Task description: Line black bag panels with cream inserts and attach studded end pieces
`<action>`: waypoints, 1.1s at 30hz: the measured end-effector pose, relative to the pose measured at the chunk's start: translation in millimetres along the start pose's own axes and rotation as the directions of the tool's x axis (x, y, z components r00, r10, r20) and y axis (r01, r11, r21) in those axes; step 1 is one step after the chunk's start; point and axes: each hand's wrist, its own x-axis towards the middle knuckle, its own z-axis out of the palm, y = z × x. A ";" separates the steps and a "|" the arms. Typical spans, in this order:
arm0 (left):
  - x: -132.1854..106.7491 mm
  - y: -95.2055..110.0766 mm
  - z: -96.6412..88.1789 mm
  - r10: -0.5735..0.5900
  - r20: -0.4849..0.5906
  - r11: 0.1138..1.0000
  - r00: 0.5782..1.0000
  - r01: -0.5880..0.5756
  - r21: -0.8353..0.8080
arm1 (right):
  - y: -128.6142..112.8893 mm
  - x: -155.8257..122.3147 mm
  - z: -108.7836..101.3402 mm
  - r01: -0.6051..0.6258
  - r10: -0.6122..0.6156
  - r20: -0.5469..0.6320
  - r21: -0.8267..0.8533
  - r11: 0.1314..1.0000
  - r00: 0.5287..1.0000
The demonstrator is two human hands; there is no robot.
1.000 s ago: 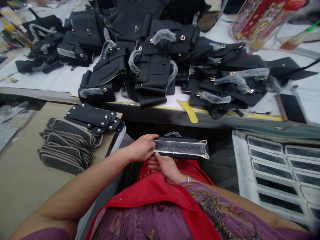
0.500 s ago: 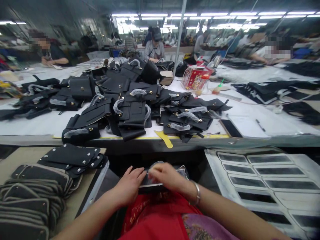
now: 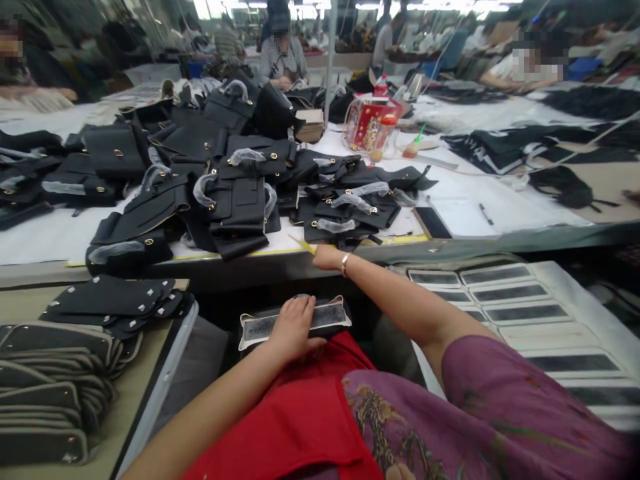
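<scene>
A long black bag piece (image 3: 330,317) with a pale glued edge lies across my lap on red cloth. My left hand (image 3: 295,327) rests flat on its middle, fingers spread, pressing it down. My right hand (image 3: 326,257) is stretched out to the front edge of the worktable (image 3: 450,250) and is closed round the handle of a flat yellow tool (image 3: 303,245), whose tip sticks out to the left. A pile of black bag parts (image 3: 235,200) with gold clasps and wrapped handles lies just behind that hand.
Stacks of black and grey-edged panels (image 3: 75,333) sit on a low side table at the left. A white sheet with rows of black strips (image 3: 500,303) lies at the right. A red box (image 3: 373,123), a phone (image 3: 433,222) and a pen are on the table. Other people work further back.
My right hand has left the bag piece and reached forward to the yellow tool at the table edge. My left hand has moved onto the middle of the piece. The view has dipped slightly.
</scene>
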 end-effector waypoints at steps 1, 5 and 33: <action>5.1 1.2 -0.3 0.024 0.007 1.000 1.000 -0.024 -0.018 | 11.9 -12.0 -2.9 -0.017 0.017 0.018 0.029 0.999 1.000; 25.3 9.3 -0.4 0.097 0.026 0.993 0.995 -0.096 -0.064 | 60.4 -78.6 -7.1 -0.084 0.077 0.053 0.140 0.987 0.996; 98.5 -10.9 -5.0 0.207 0.531 0.282 0.822 0.470 -0.837 | 69.8 -77.7 40.0 -0.098 0.092 0.116 0.052 0.994 0.989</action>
